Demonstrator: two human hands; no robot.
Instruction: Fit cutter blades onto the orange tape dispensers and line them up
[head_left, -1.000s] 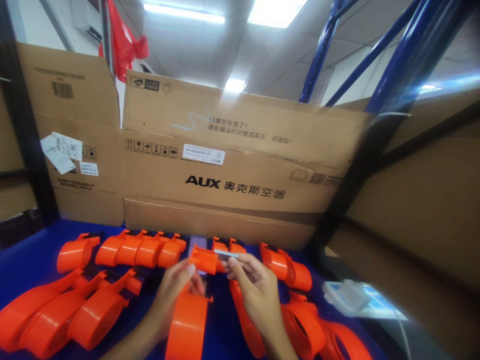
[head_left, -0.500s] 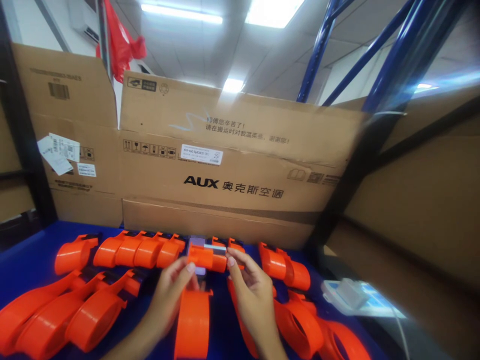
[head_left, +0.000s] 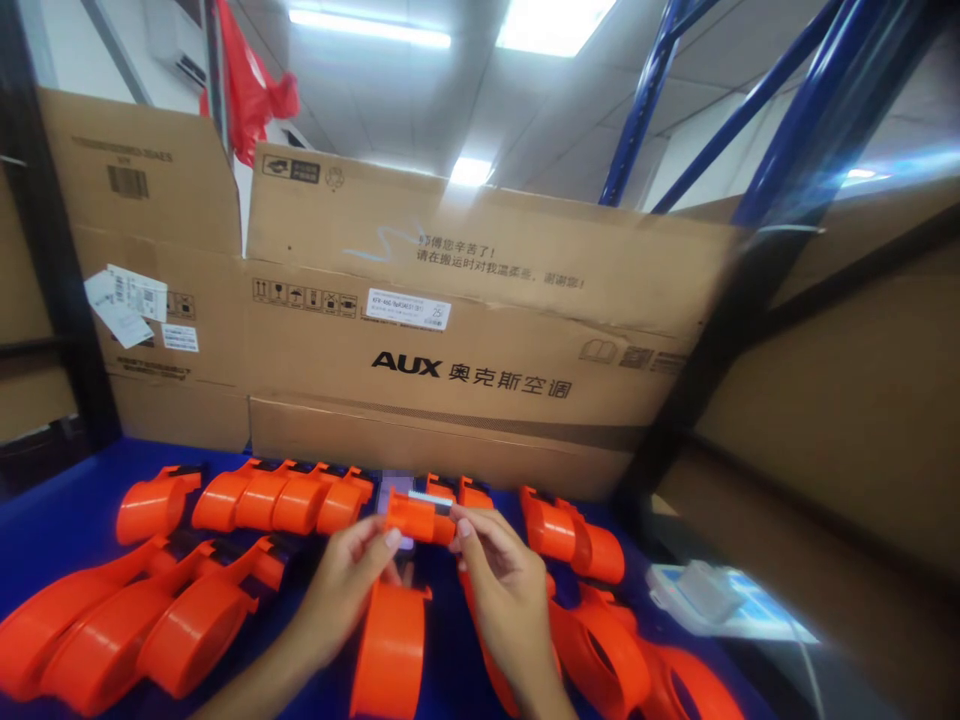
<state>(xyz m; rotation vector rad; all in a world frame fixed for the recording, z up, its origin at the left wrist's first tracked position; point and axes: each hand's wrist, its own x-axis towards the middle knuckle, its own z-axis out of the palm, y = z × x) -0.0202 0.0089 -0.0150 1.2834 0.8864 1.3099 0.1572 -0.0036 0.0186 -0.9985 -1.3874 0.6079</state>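
Observation:
Between my hands is an orange plastic tape dispenser [head_left: 411,516], with a pale toothed strip along its top edge. My left hand [head_left: 356,565] is closed around its left side, thumb on the near face. At its right end, beside the toothed strip, my right hand [head_left: 501,570] pinches with thumb and forefinger. A broad orange ring [head_left: 390,655] hangs below; it looks like part of the same dispenser, but the fingers partly hide the join. Behind it lies a flat lilac thing, perhaps a phone [head_left: 396,487], mostly covered.
Several orange dispensers [head_left: 300,503] stand in a row along the back. More dispensers [head_left: 195,640] lie at the left and right on the blue surface [head_left: 56,505]. A cardboard sheet [head_left: 480,340] walls the back. A power strip with a white plug [head_left: 705,590] sits at the right.
The view has shifted slightly. The dispenser's head is turned or tilted a little between my hands, and both hands keep their hold on it.

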